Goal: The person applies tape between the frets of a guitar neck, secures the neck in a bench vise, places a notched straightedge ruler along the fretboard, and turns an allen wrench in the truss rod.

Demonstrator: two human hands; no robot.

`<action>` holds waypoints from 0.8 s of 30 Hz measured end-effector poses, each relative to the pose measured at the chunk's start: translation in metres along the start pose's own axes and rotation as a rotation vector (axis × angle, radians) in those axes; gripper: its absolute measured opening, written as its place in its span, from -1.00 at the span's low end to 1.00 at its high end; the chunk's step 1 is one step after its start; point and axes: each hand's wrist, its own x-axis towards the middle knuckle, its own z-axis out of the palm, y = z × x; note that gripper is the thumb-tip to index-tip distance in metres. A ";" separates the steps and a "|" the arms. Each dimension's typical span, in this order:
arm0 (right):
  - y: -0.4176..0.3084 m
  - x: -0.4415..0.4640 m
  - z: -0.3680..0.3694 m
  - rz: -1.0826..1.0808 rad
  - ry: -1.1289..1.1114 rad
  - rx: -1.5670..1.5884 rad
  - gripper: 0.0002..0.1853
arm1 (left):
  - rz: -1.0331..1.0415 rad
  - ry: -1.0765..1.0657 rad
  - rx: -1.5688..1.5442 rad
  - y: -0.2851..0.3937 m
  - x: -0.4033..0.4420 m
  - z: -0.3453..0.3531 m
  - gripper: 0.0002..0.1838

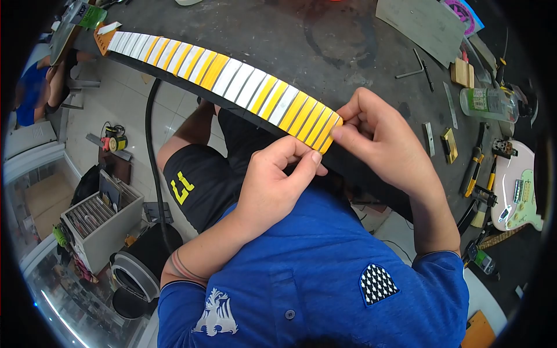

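A guitar neck [238, 83] lies along the edge of the dark bench, its headstock [104, 37] at the upper left. White and yellow strips of masking tape cover its fretboard, with thin dark fret lines showing between them. At the near end, my left hand [272, 182] is closed, thumb and index finger pinching at the lower corner of the last yellow tape strip [328, 134]. My right hand [386, 136] pinches at the upper corner of that same strip. The fingers partly hide both ends of the strip.
On the bench at right are a hex key [411, 74], a wooden block [462, 73], a clear jar [490, 104], a brass-coloured block [448, 145] and a pink guitar body [515, 188]. A black hose [152, 133] hangs at left. Another person [43, 87] sits far left.
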 end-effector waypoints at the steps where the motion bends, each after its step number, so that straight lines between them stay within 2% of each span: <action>1: -0.009 -0.003 -0.002 0.026 -0.028 -0.080 -0.79 | -0.004 0.002 -0.014 0.000 0.000 0.000 -0.85; 2: -0.014 -0.005 -0.003 0.054 -0.054 -0.160 -0.80 | -0.009 0.001 -0.017 0.000 0.000 0.001 -0.85; 5: -0.009 -0.002 -0.004 0.074 -0.072 -0.048 -0.84 | -0.011 -0.007 -0.023 0.001 0.000 0.000 -0.84; 8: 0.004 0.009 -0.004 0.089 -0.025 0.189 -0.87 | 0.007 -0.014 -0.010 -0.002 0.000 -0.002 -0.84; 11: 0.004 0.006 -0.006 0.025 0.036 0.091 -0.86 | 0.017 -0.017 0.004 -0.002 0.000 -0.002 -0.83; 14: 0.003 -0.009 0.010 -0.225 0.275 -0.100 -0.89 | 0.021 -0.020 -0.015 -0.004 0.001 -0.003 -0.83; 17: 0.015 -0.013 0.017 -0.572 0.288 -0.331 -0.89 | 0.020 -0.029 -0.046 -0.005 0.001 -0.003 -0.83; 18: 0.015 -0.017 0.019 -0.662 0.298 -0.434 -0.82 | 0.022 -0.027 -0.056 -0.005 0.001 -0.002 -0.83; 21: 0.023 -0.022 0.022 -0.825 0.285 -0.645 -0.77 | 0.028 -0.033 -0.067 -0.004 0.001 -0.003 -0.83; 24: 0.023 -0.019 0.014 -0.912 0.259 -0.714 -0.67 | 0.029 -0.033 -0.086 -0.004 0.001 -0.003 -0.84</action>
